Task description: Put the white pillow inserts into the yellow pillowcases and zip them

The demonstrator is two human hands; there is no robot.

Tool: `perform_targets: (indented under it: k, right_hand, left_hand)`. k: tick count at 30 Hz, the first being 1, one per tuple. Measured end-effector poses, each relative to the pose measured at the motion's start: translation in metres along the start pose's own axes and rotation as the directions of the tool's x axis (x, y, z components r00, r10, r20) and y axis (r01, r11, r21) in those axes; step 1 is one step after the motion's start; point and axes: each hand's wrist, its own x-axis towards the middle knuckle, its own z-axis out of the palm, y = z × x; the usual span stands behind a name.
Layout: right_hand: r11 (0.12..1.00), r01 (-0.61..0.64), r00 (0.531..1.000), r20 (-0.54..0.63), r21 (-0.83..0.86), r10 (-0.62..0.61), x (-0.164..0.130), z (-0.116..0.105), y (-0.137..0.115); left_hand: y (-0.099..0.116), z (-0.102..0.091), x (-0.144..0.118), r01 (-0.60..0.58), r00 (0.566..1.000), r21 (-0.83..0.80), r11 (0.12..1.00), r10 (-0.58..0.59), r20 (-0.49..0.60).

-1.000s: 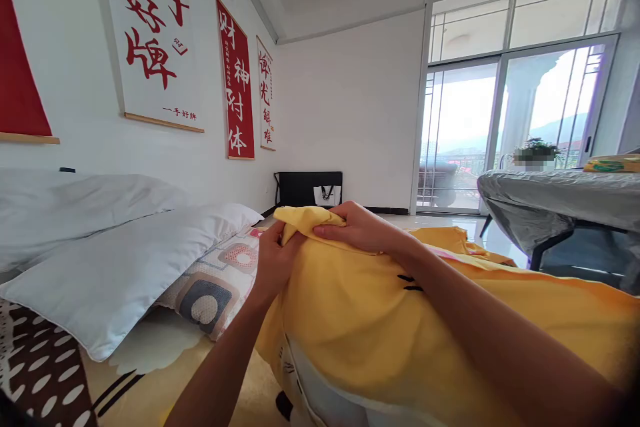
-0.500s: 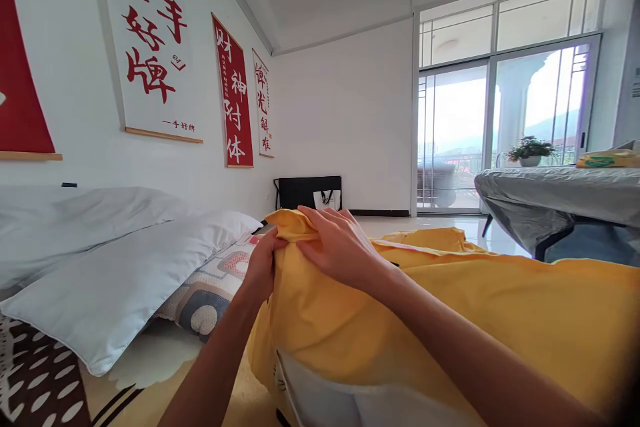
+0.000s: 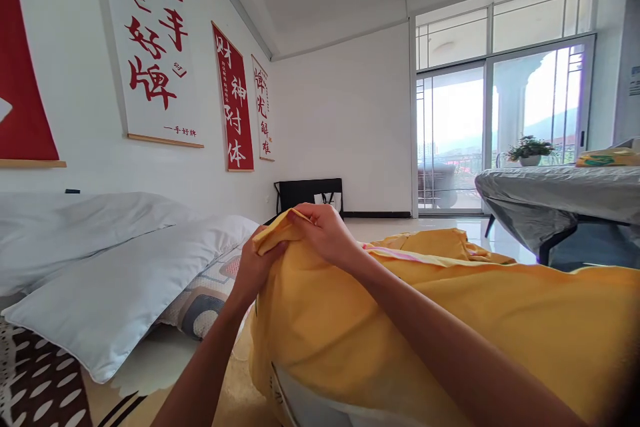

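A large yellow fabric cover (image 3: pixel 320 320), perhaps a duvet cover, spreads over the bed from the middle to the right edge. My left hand (image 3: pixel 255 270) is closed on its far left corner, fingers under a fold of the cloth. On the same corner, my right hand (image 3: pixel 325 230) pinches the upper edge from the other side. The cloth between them is bunched and raised. White material (image 3: pixel 320 407) shows under the yellow cover at the bottom. A pink-and-white strip (image 3: pixel 395 253) runs along an edge of the cover.
White pillows (image 3: pixel 125 293) and a patterned pillow (image 3: pixel 195 310) lie to the left on a brown and beige sheet (image 3: pixel 45 373). A table with a silvery cover (image 3: pixel 560 183) stands at right, holding a potted plant (image 3: pixel 530 150). A black folded item (image 3: pixel 305 193) leans against the far wall.
My left hand has shifted slightly left and the right hand has drawn in nearer to it. The gripped corner has moved left and is folded differently. The view has tilted slightly up.
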Motion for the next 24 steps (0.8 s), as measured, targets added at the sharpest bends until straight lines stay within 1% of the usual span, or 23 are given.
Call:
perform_targets:
  k: [1,3,5,7,8,9,10,11,12,13,14,15,17,18,19,22,24]
  right_hand:
    - [1.000,-0.019,1.000,-0.006,-0.006,0.019,0.004,0.001,0.001]
    - [0.996,-0.039,0.999,-0.030,-0.077,0.037,0.007,0.002,0.004]
    - [0.984,-0.009,0.998,-0.071,-0.179,-0.004,0.003,0.002,0.004]
    - [0.960,0.056,0.977,-0.182,-0.273,-0.108,-0.010,0.004,0.003]
    - [0.939,0.104,0.951,-0.243,-0.327,-0.190,-0.020,0.005,0.002]
    - [0.907,0.172,0.921,-0.263,-0.385,-0.286,-0.030,0.007,0.000]
    - [0.858,0.260,0.896,-0.221,-0.443,-0.386,-0.039,0.009,0.000]
    - [0.797,0.360,0.874,-0.124,-0.485,-0.470,-0.047,0.012,-0.001]
    - [0.737,0.452,0.853,0.002,-0.502,-0.522,-0.053,0.014,0.000]
    - [0.697,0.510,0.838,0.110,-0.503,-0.534,-0.055,0.017,0.000]
    - [0.684,0.519,0.841,0.166,-0.513,-0.515,-0.054,0.019,0.002]
    - [0.686,0.483,0.864,0.168,-0.543,-0.475,-0.051,0.022,0.004]
    - [0.690,0.360,0.918,0.107,-0.628,-0.382,-0.041,0.026,0.009]
    - [0.679,0.323,0.934,0.105,-0.660,-0.342,-0.036,0.028,0.011]
    - [0.663,0.313,0.942,0.130,-0.681,-0.311,-0.032,0.030,0.013]
    - [0.629,0.344,0.938,0.231,-0.697,-0.258,-0.028,0.033,0.018]
    - [0.641,0.331,0.943,0.235,-0.693,-0.234,-0.030,0.033,0.019]
  left_hand:
    - [-0.002,-0.002,-0.002,0.035,0.998,-0.065,0.997,-0.031,0.058]
    - [-0.006,-0.009,-0.006,0.080,0.987,-0.166,0.983,-0.055,0.154]
    - [-0.009,-0.020,-0.008,0.072,0.978,-0.176,0.982,-0.034,0.206]
    - [-0.011,-0.029,-0.009,0.017,0.975,-0.115,0.993,0.009,0.220]
    - [-0.012,-0.032,-0.009,-0.011,0.975,-0.079,0.997,0.028,0.220]
    - [-0.013,-0.035,-0.009,-0.032,0.975,-0.048,0.998,0.042,0.217]
    - [-0.013,-0.036,-0.008,-0.043,0.977,-0.028,0.999,0.048,0.207]
    - [-0.012,-0.035,-0.008,-0.046,0.980,-0.019,0.999,0.048,0.192]
    - [-0.011,-0.034,-0.008,-0.038,0.984,-0.025,0.999,0.042,0.174]
    - [-0.010,-0.032,-0.008,-0.022,0.987,-0.047,0.999,0.029,0.157]
    - [-0.009,-0.029,-0.008,-0.003,0.990,-0.083,0.997,0.015,0.142]
    - [-0.008,-0.026,-0.008,0.016,0.992,-0.126,0.992,0.000,0.128]
    - [-0.005,-0.021,-0.010,0.061,0.993,-0.199,0.978,-0.039,0.115]
    - [-0.004,-0.019,-0.011,0.086,0.991,-0.216,0.973,-0.062,0.116]
    - [-0.003,-0.018,-0.012,0.110,0.990,-0.221,0.969,-0.086,0.116]
    - [0.001,-0.020,-0.012,0.169,0.984,-0.219,0.961,-0.154,0.085]
    - [0.004,-0.025,-0.009,0.197,0.980,-0.218,0.956,-0.190,0.052]
